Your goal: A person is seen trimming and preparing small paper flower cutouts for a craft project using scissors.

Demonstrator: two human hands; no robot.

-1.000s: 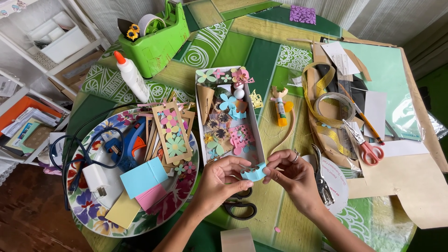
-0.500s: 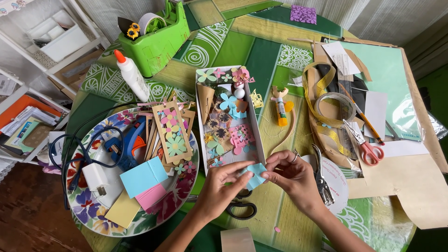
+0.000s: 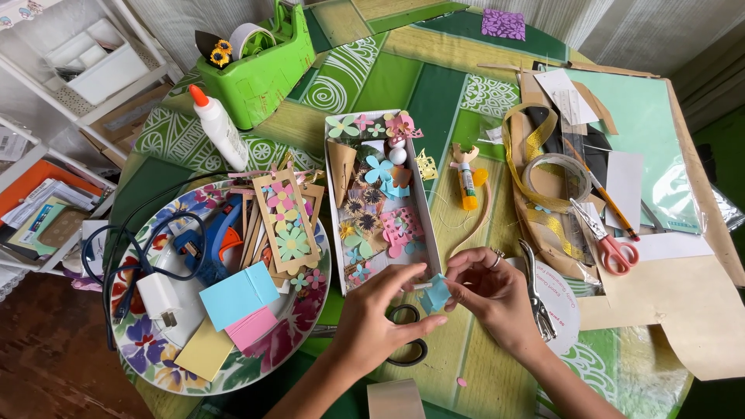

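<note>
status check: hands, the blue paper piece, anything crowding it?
Left hand and right hand both pinch the small blue paper piece. Piece held above the table, just below the box of paper flowers. Black scissors lie under the left hand.

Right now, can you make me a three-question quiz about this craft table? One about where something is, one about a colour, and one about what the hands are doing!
1. Where is the glue bottle?
A. Inside the long box
B. On the table beside the green tape dispenser
C. On the floor

2. What colour are the handles of the scissors on the right side?
A. Red
B. Blue
C. Yellow

3. What is the small light-blue paper piece doing?
A. Lying alone on the flowered plate
B. Stuck on the wall
C. Held between the left hand and right hand

Answers: 1 B, the white bottle with an orange cap lies next to the dispenser. 2 A, the handle loops look red. 3 C, fingers of both hands pinch it above the table.
</note>
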